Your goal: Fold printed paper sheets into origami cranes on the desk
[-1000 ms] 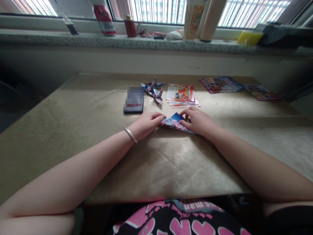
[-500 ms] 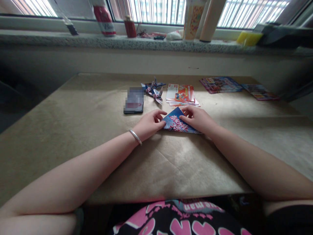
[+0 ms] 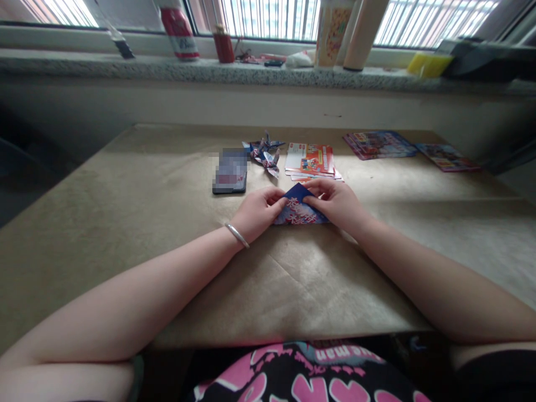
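- The big tan table (image 3: 125,223) goes nearly all the way across, and everything near the hands is on it or just over it.
- Behind it is a long speckled window sill (image 3: 146,71). On it are a red and white can (image 3: 181,36), a small red pot (image 3: 223,47), a tall clear tub (image 3: 330,36) and a yellow thing (image 3: 429,65).
- The person wears a black shirt (image 3: 310,377) with pink shapes, down by the near edge.
- The left hand (image 3: 262,207) pinches the left side of the folded paper, with its thumb on top.
- The right hand (image 3: 337,204) pinches the paper's right side the same way, thumb on top.
- Far off to the right lie a pile of colorful cards (image 3: 383,145) and a smaller pile (image 3: 448,157) just beside it.
- A dark phone (image 3: 230,174) lies to the left, near the left hand. Its screen is blurry.
- A pile of orange and white cards (image 3: 320,159) sits just past the right hand; I can't tell if they touch.
- The folded paper (image 3: 298,215) is blue with red and white writing. It is between both hands, near the table's middle, and its pointy tip faces away from the person.
- Some folded paper shapes (image 3: 264,153) sit between the phone and the orange pile.
- A silver bracelet (image 3: 237,235) goes around the left wrist.
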Demonstrator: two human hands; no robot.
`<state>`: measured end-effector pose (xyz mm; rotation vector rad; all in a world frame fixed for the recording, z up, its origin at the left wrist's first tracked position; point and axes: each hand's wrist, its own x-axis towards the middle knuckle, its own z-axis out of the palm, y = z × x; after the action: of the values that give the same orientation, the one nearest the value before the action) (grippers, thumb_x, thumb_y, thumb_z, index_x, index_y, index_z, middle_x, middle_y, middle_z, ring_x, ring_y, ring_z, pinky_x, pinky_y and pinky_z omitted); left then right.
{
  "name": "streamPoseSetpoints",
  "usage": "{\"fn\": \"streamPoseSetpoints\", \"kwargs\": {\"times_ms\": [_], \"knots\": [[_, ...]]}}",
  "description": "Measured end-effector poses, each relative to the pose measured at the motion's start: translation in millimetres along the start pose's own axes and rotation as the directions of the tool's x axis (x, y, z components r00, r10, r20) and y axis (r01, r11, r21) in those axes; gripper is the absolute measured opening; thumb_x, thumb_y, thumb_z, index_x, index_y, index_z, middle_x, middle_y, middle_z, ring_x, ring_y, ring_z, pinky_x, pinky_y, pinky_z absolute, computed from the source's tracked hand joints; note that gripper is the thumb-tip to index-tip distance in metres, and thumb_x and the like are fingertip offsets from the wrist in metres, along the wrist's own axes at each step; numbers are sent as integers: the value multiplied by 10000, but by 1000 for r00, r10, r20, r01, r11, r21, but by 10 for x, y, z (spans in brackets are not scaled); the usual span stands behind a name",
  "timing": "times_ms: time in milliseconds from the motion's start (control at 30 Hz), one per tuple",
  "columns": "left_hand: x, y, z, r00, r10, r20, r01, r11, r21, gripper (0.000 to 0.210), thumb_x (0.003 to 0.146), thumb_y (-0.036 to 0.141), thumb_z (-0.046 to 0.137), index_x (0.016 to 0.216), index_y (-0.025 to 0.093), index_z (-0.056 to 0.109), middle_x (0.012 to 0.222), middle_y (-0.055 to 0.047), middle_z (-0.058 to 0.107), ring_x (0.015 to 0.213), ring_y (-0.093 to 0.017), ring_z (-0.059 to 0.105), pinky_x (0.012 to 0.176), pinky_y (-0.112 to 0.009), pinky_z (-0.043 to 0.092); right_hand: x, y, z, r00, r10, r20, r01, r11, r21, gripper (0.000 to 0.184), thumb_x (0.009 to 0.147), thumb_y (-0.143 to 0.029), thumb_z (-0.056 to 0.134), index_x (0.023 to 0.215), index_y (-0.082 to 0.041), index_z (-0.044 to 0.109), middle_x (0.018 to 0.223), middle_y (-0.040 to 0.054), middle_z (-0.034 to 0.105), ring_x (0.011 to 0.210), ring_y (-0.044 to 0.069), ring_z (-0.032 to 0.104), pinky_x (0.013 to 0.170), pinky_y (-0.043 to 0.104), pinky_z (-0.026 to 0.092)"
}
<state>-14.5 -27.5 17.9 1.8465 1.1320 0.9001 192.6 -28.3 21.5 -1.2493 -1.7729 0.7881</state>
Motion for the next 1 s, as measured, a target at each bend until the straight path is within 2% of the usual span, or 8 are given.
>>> {"fn": "streamPoseSetpoints", "kwargs": {"times_ms": [167, 333, 467, 700, 833, 1000], "knots": [[14, -32, 10, 998, -7, -65, 1, 996, -84, 159, 829, 260, 645, 930, 143, 683, 844, -36, 715, 698, -112, 628, 627, -216, 516, -8, 26, 29, 1000, 0, -5, 0, 989, 150, 319, 776, -311, 704, 1078, -207, 693, 981, 50, 749, 730, 140, 649, 637, 291, 504], [15, -54, 22, 995, 10, -104, -24, 990, -138, 180, 817, 237, 661, 978, 157, 664, 820, -26, 699, 687, -110, 636, 602, -205, 530, 0, 51, 69, 994, 89, -69, -67, 959, 275, 200, 740, -347, 728, 868, -200, 681, 802, 23, 734, 716, 156, 672, 673, 307, 537], [13, -57, 29, 995, 40, -96, -57, 982, -181, 200, 819, 211, 651, 1015, 171, 647, 821, -12, 676, 680, -102, 639, 564, -180, 522, 11, 26, 88, 991, 115, -62, -87, 934, 346, 190, 699, -320, 745, 826, -202, 670, 789, 12, 732, 735, 159, 680, 721, 317, 556], [1, -87, 13, 977, 121, -174, -146, 980, -137, 222, 844, 290, 668, 1047, 200, 656, 839, -5, 678, 675, -108, 666, 575, -191, 549, -10, 8, 108, 989, 130, -67, -93, 911, 401, 222, 699, -351, 755, 848, -202, 684, 804, 19, 745, 758, 167, 695, 738, 325, 565], [-11, -84, 8, 964, 160, -213, -181, 980, -79, 160, 838, 265, 664, 979, 191, 676, 841, -8, 701, 688, -109, 668, 588, -192, 557, -18, 21, 121, 986, 146, -80, -101, 909, 404, 225, 693, -359, 764, 835, -199, 697, 806, 20, 751, 745, 161, 694, 726, 318, 565], [-10, -67, 10, 958, 160, -236, -188, 977, -100, 128, 835, 270, 665, 916, 173, 682, 789, -8, 700, 675, -109, 655, 591, -197, 565, -16, 55, 130, 987, 139, -82, -96, 912, 398, 220, 701, -355, 769, 848, -199, 719, 806, 20, 758, 733, 156, 696, 710, 311, 565]]}}
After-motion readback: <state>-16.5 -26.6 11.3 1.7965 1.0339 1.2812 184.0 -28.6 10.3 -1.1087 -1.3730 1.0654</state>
